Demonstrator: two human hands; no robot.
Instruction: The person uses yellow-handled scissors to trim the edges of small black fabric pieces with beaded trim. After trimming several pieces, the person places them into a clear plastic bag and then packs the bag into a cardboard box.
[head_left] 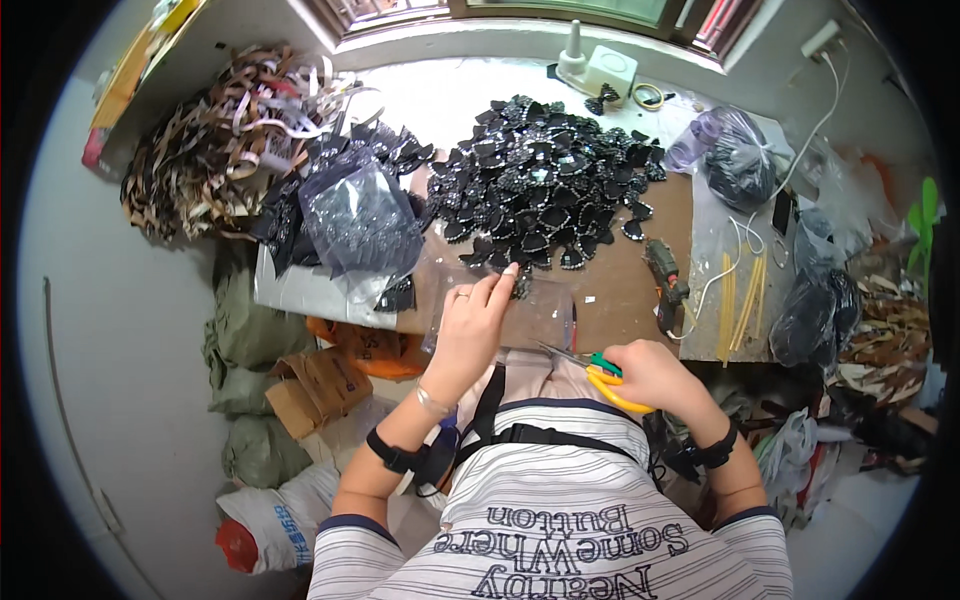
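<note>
At the front edge of a heap of small black pieces trimmed with shiny beads (pixel 545 180), my left hand (pixel 478 318) has its fingers stretched out and apart. Its index fingertip touches a black beaded piece (pixel 521 287); the thumb is hidden. A clear plastic bag (pixel 540 312) lies flat beneath that hand on the table's front part. My right hand (pixel 655 375) grips scissors (pixel 612 385) with yellow and green handles near the table's front edge. Their blades point left, toward the bag.
Left of the heap lies a clear bag of black pieces (pixel 365 220), beside a tangle of brown strips (pixel 230 140). To the right are a glue gun (pixel 665 280), yellowish glue sticks (pixel 742 305), a white cable (pixel 715 285) and a tied black bundle (pixel 740 160). A cardboard box (pixel 318 390) sits below left.
</note>
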